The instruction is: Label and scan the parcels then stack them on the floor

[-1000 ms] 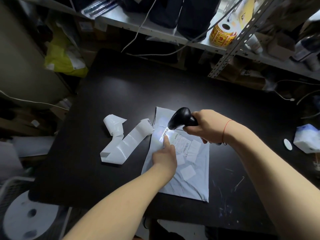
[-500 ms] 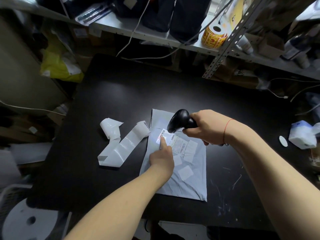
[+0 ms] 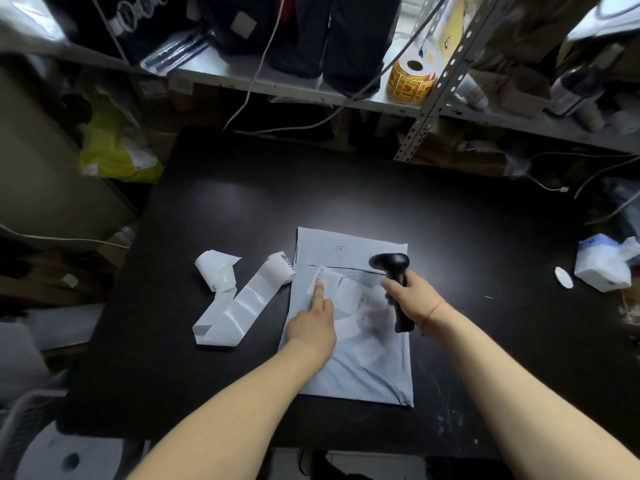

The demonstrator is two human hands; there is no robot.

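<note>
Left hand (image 3: 313, 325) lies flat on a grey parcel (image 3: 353, 362) on the desk (image 3: 346, 202) — forefinger touching its label (image 3: 330, 284); right hand (image 3: 410, 294) is clamped around a scanner (image 3: 391, 266).

— What sort of place is this?
— A cramped parcel packing room. A slotted metal shelf (image 3: 311, 88) holds a sticker roll (image 3: 412, 81); label backing strip (image 3: 239, 303) lies on the black counter (image 3: 346, 202) beside a grey mailer bag (image 3: 367, 372).
— Anything else?
— A handheld barcode scanner (image 3: 394, 271).
</note>
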